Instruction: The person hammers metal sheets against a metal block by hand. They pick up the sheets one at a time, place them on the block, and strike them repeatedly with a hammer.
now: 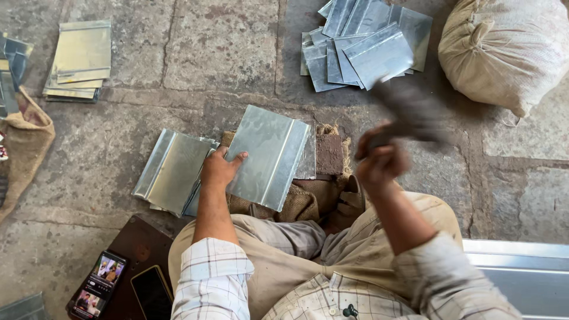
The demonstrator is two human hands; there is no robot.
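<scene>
So my left hand (218, 169) is pressing flat, fingers spread, on the near-left edge of the folded metal sheet (269, 155), which sits on a burlap pad (296, 204) in front of my knees. My right hand (379, 163) is wrapped tight round a blurred hammer (409, 109), raised to the right. I'd say the sheet's thin, light, stiff and springy, with sharp edges, so hold it by the flat, well off the ridge.

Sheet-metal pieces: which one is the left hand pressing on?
The ribbed sheet on the burlap pad, under the left hand. The other sheets lie untouched in stacks on the floor.
</scene>
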